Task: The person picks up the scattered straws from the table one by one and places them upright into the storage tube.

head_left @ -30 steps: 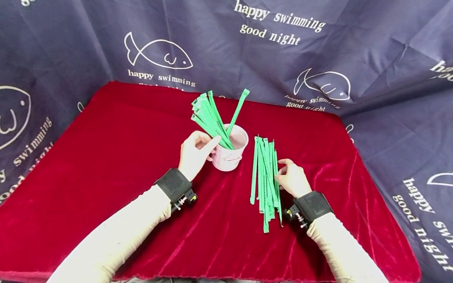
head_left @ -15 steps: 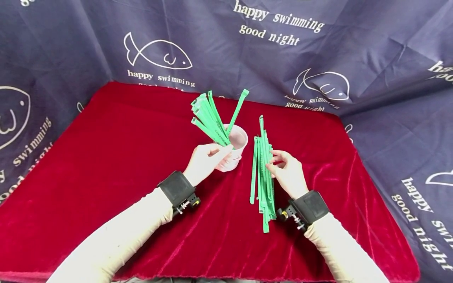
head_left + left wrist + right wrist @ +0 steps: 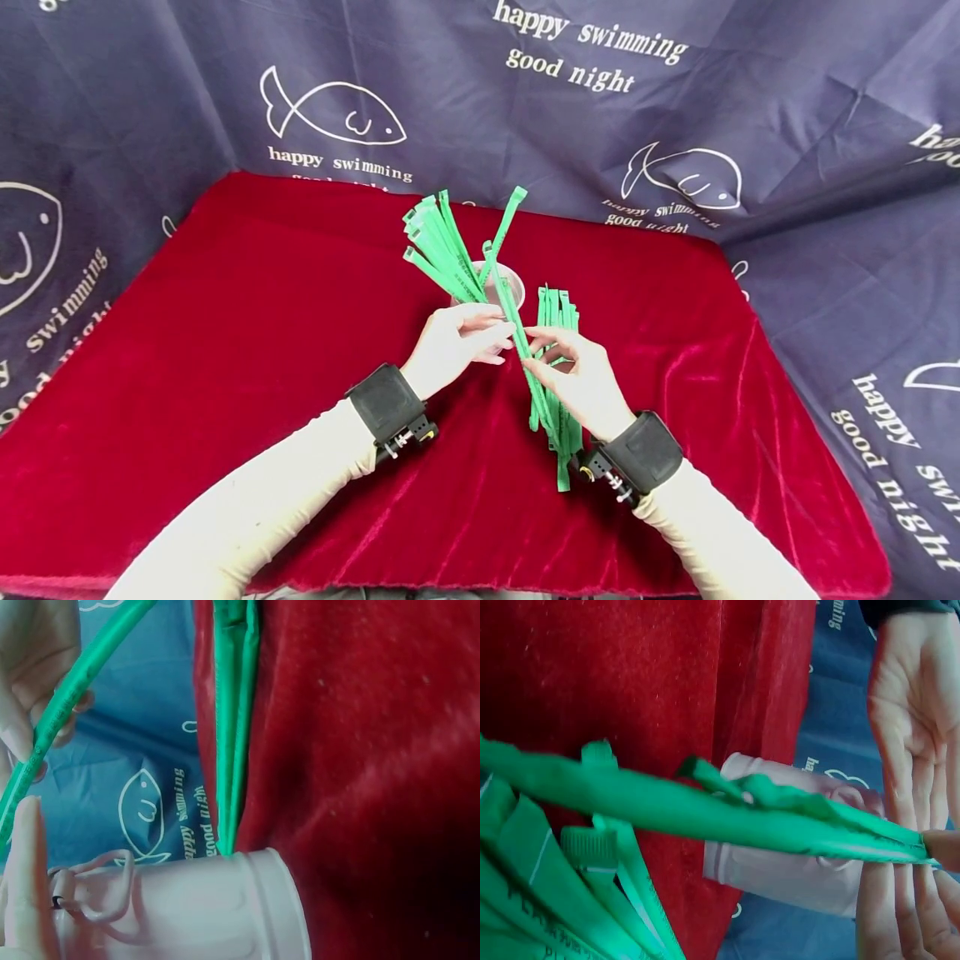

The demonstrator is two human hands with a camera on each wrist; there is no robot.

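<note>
Watching the feeds from over here, so take this as what I get on screen. Landmark is the pink bucket [image 3: 187, 907], which stands upright with a loop handle [image 3: 130, 877] on its side. From the head cam I can only see part of it, since the left hand [image 3: 461, 346] is in front.

The right hand [image 3: 581, 375] has a proper pinch on the green strips [image 3: 765, 825], thumb against fingers. Looks like two, one long and one crinkled beside it, but they overlap so I won't swear to the count. They slant up, top ends in front of the bucket's opening, lower ends back over the loose pile [image 3: 567, 433], right of the bucket and closer to me.

Left hand isn't gripping anything I can make out: fingers pretty straight, palm facing the held strips, thumb apart. I can't tell if it's touching them or the bucket.

Inside the bucket, a thick bunch [image 3: 442, 250] fans out left over the rim, and one lone strip [image 3: 512, 215] leans right. Under the bucket is red cloth [image 3: 300, 250]; behind it, a blue curtain [image 3: 480, 125] with fish prints [image 3: 352, 112].
</note>
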